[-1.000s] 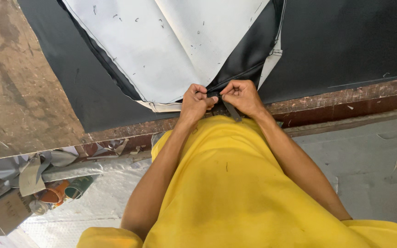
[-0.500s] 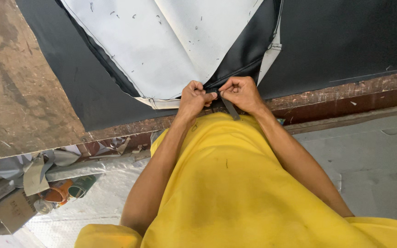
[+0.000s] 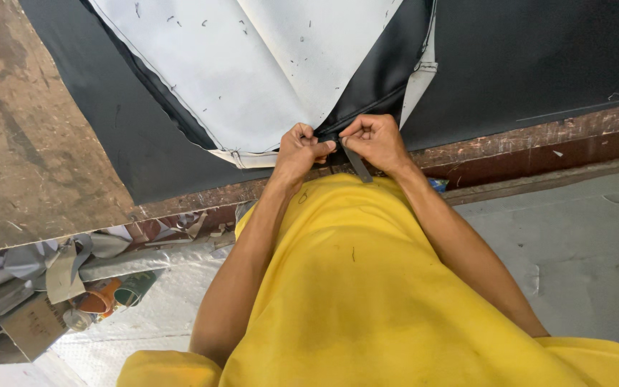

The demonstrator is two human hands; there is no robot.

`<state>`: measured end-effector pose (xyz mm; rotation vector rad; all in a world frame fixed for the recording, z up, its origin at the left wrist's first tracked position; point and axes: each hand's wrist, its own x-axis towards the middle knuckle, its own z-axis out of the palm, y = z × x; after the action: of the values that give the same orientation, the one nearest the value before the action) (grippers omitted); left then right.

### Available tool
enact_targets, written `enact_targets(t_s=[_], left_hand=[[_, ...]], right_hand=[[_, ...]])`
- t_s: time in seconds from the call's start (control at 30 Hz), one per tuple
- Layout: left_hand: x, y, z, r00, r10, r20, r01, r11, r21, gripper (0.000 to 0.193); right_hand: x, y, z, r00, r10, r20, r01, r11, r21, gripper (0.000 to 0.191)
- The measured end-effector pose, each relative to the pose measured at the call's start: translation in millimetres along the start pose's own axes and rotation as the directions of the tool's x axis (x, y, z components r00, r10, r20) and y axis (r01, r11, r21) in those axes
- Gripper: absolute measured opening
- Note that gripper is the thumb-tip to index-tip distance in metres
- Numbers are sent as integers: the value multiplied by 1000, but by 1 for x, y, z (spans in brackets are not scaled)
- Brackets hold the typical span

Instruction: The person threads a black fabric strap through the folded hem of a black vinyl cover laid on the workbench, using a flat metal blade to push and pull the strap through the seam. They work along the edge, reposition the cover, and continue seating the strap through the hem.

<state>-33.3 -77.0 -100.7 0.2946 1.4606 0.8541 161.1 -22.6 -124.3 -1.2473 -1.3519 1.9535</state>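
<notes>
Since the earlier frame almost nothing has moved: both hands stay pressed together at the same spot near the top middle of the frame, and the view has only slid a tiny bit.

The left hand (image 3: 301,152) is curled tight and pinches the edge of the black cloth (image 3: 367,93) where it meets the white lining (image 3: 266,72). The right hand (image 3: 374,142) is curled too, pinching the same black edge, and a thin grey strip (image 3: 357,163) sticks out from under its fingers, pointing down toward the yellow shirt (image 3: 367,287). The two hands touch each other at the thumbs.

The cloth lies spread over the wooden worktop (image 3: 30,143), black across the top of the frame, with the white side turned up in the upper middle. Its pinched corner sits right at the worktop's near edge.

In the lower left, under the worktop, lie scraps and tape rolls (image 3: 102,297).
</notes>
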Motion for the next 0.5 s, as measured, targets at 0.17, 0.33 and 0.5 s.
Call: enact_targets(t_s=[0.17,0.33,0.5], left_hand=[[-3,3,0,1000,-2,2,2,999,37,43],[-3,4,0,1000,-6,3,5,997,75,42],[-2,5,-3,1000,-17,9,17,1000,15,43]], right_hand=[[-1,0,-1,1000,-9,7,9,999,-41,5],[-2,-1,1,999,-45,6,46,994,-98,5],[-2,0,1,999,-43,7,43,997,-59,5]])
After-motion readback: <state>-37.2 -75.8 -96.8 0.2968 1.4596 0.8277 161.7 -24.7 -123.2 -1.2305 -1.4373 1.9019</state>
